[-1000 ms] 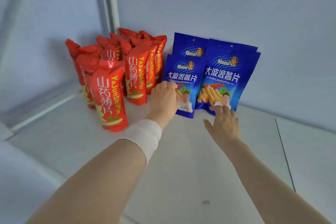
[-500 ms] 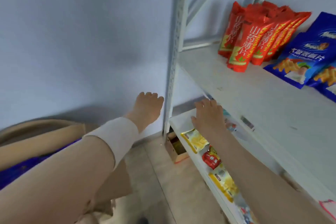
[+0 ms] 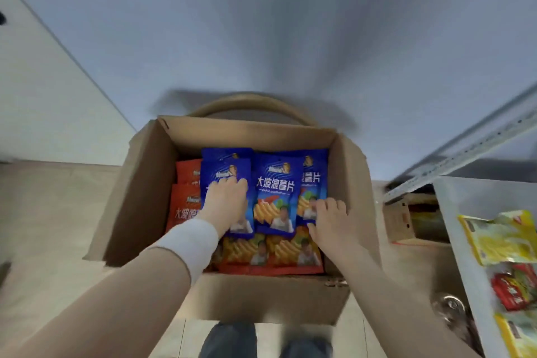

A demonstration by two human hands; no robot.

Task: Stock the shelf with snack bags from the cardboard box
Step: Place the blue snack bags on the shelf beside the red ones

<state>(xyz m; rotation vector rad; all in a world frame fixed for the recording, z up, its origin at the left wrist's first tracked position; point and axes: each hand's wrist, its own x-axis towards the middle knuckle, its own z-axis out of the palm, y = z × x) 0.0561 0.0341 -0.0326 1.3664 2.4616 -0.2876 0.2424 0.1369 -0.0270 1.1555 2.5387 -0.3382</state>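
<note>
An open cardboard box (image 3: 139, 183) stands on the floor in front of me, filled with blue snack bags (image 3: 274, 183) on top and red-orange bags (image 3: 186, 203) beneath and at the left. My left hand (image 3: 225, 202) lies palm down on the left blue bag (image 3: 225, 167), fingers spread over it. My right hand (image 3: 329, 219) rests on the right blue bag (image 3: 315, 180) near the box's right wall, fingers slightly bent. No bag is lifted. The shelf (image 3: 459, 192) is at the right edge.
The lower shelf board at the right carries yellow bags (image 3: 499, 238) and red bags (image 3: 514, 289). A small cardboard box (image 3: 399, 216) sits under the shelf. A metal upright (image 3: 465, 151) slants across the right. My feet (image 3: 229, 340) stand just before the box.
My view swung from the shelf down to the box. Both hands left the shelved blue bags and now lie on blue bags inside the box.
</note>
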